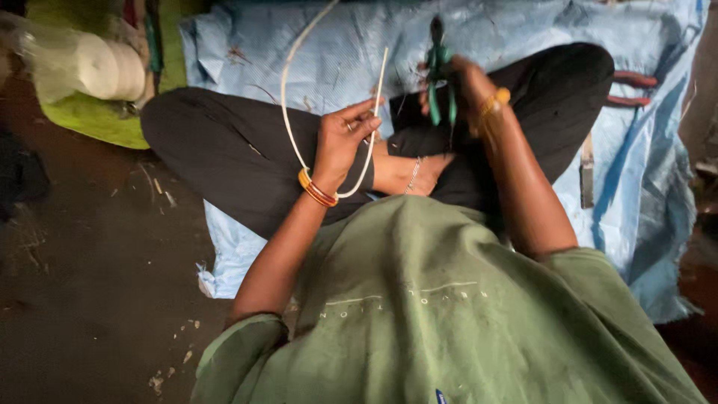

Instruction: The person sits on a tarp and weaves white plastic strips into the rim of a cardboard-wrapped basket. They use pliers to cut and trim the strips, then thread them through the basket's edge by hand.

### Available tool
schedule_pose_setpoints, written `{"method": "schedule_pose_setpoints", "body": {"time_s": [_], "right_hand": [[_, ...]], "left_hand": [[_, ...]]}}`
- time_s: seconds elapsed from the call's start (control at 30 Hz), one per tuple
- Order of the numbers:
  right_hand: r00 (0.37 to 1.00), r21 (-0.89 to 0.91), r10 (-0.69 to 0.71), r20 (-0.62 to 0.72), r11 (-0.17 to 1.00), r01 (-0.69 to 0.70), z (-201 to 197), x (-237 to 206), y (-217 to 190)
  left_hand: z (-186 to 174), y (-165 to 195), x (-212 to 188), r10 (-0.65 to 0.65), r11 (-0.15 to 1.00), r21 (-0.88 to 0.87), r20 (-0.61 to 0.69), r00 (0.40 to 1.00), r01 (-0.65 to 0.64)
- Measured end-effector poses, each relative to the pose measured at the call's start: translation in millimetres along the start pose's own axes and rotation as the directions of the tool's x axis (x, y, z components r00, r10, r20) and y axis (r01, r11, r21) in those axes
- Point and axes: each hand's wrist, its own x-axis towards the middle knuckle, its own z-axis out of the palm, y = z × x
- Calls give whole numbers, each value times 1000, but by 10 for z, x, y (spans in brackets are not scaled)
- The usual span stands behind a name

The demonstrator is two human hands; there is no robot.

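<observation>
Spread over the dark floor is a pale blue woven sheet [314, 52], and a person in a green shirt [449, 322] sits cross-legged on it in black trousers. Their left hand [340, 142] is raised over the lap with the fingers curled closed around a thin white cord [285, 105], which bends in a loop under the wrist, one end standing up beside the fingers and the other arcing away toward the top of the view. Orange and red bangles [317, 191] ring that wrist. The right hand [460, 86], higher up and a little blurred, is wrapped tightly around green-handled pliers [439, 71], whose dark nose points upward. Red-handled pliers [632, 88] lie on the sheet beyond the right knee. A white roll in clear plastic [101, 66] rests at the far left.
</observation>
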Motion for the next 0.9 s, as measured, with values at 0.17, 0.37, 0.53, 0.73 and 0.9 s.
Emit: {"method": "schedule_pose_setpoints", "body": {"time_s": [0.17,0.37,0.53,0.73,0.9], "right_hand": [[955,-153,-213,207,957,247,201,-352,536],[883,-527,-360,299,710,468,204,-563,745],[872,-639,-362,329,595,488,301,-579,629],[773,-575,-421,475,516,635,371,-522,551],[815,-530,-356,457,627,571,337,-436,590]], "left_hand": [[19,239,133,59,958,-282,-5,998,-58],[-31,349,171,27,972,-236,129,991,4],[-54,454,169,-21,968,-237,224,974,75],[-33,542,152,-51,959,-253,291,955,129],[-36,515,127,-70,941,-296,303,950,164]]}}
